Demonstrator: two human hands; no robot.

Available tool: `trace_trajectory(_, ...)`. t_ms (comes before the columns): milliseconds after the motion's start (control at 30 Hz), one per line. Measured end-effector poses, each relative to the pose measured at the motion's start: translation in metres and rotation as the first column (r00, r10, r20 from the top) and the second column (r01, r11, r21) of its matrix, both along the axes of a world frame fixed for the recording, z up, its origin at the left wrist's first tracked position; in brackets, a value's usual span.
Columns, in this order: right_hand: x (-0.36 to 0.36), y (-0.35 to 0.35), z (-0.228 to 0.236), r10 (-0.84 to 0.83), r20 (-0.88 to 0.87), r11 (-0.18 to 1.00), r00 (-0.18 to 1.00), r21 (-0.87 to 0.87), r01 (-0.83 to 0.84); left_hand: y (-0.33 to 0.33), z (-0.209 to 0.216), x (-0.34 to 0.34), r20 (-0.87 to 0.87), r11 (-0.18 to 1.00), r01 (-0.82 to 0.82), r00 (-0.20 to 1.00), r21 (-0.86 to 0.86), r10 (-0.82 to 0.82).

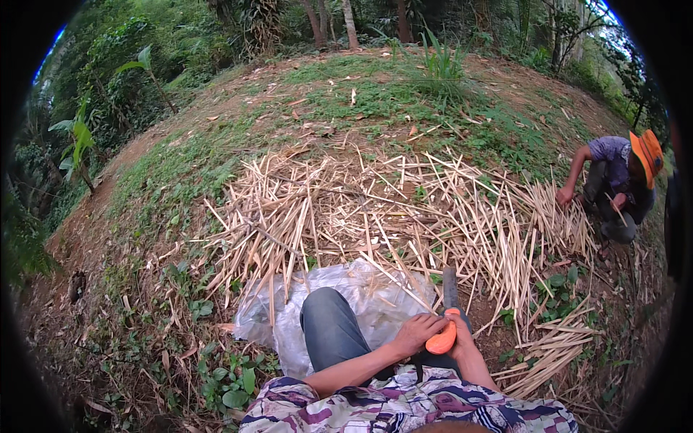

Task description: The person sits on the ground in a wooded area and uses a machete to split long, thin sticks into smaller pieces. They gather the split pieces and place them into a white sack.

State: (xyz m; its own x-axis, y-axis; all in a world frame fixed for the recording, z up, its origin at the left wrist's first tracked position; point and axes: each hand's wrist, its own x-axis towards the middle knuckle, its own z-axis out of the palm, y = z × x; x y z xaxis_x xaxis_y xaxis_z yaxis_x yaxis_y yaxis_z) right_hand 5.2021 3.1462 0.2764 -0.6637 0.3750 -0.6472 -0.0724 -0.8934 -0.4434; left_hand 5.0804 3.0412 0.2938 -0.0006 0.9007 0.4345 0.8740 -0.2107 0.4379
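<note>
A tool with a curved orange handle [442, 338] and a dark grey, flat blade [450, 289] is in front of my body, its blade pointing away from me. Fingers of my left hand [419, 332] are closed over the handle's left side. My right hand [462, 340] grips it from the right, partly hidden behind the orange part. Beneath my raised left knee lies a crumpled clear plastic sheet [263, 317]. Just beyond the sheet, many thin pale split sticks [346, 209] are spread in a loose heap.
At the right, a person in an orange hat [647, 155] crouches, one hand on the sticks and the other holding a stick. A smaller stick bundle [556, 353] lies to my right. Grass and low plants [375, 94] cover the slope ahead, with trees [350, 25] behind.
</note>
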Motion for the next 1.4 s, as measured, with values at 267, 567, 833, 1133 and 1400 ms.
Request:
trace_trajectory(267,-0.004,0.013,0.010,-0.052,-0.022,0.998,0.998,-0.029,0.052,0.021,0.026,-0.009,0.038,0.991,-0.048,0.998,0.124,0.043)
trace_trajectory(567,0.062,0.005,-0.007,-0.019,0.034,1.000,0.999,-0.006,0.019,0.021,0.041,-0.065,0.065,0.871,-0.376,0.925,0.317,0.375)
trace_trajectory(833,0.077,-0.014,-0.043,-0.092,0.132,0.996,0.987,0.002,0.093,0.048,0.086,-0.148,0.257,0.675,-0.552,0.831,0.490,0.493)
trace_trajectory(1133,0.059,-0.015,-0.030,-0.039,0.201,0.989,0.979,0.146,0.009,0.029,0.078,-0.211,0.387,0.679,-0.652,0.754,0.339,0.531)
trace_trajectory(1400,0.013,0.002,0.016,0.155,0.631,0.525,0.760,0.599,-0.605,0.025,0.062,-0.210,0.529,0.636,-0.741,0.636,0.215,0.562)
